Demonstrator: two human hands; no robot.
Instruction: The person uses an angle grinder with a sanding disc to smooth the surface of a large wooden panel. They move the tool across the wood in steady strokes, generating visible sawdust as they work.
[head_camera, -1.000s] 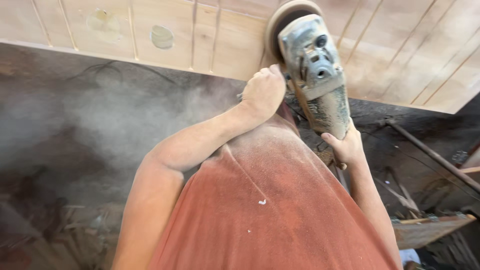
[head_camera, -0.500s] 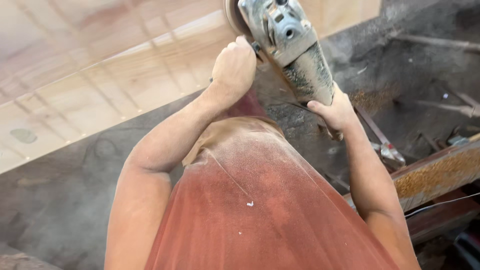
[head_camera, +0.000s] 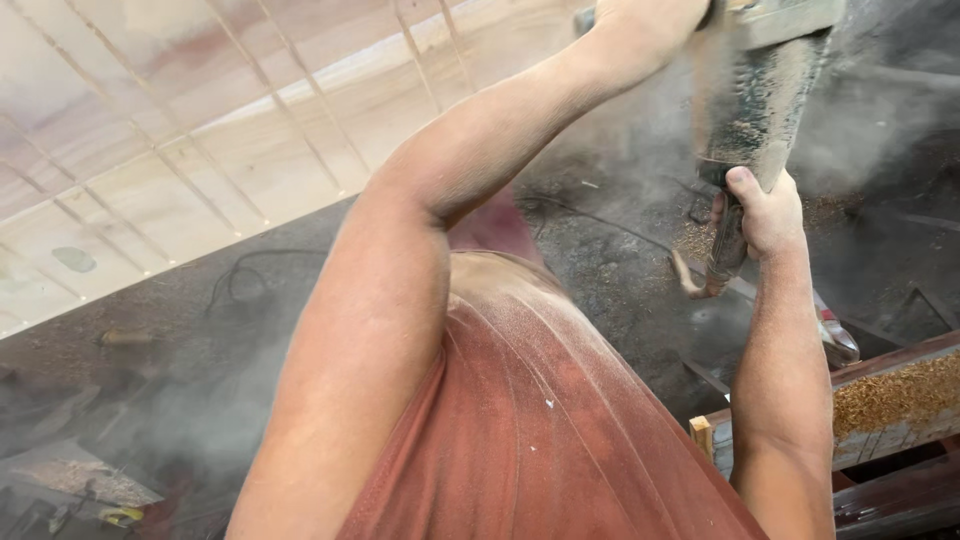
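grinder (head_camera: 760, 90) top and left hand (head_camera: 650, 20) cropped

Head view, close, down over arms

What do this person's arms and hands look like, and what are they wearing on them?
Both arms are bare from shoulder to wrist: no sleeves, gloves, watch or bands in view. The left arm and right arm carry a fine coat of pale dust. The right hand is bare too; the left hand is cut off by the frame's top edge. A dusty red shirt covers the torso.
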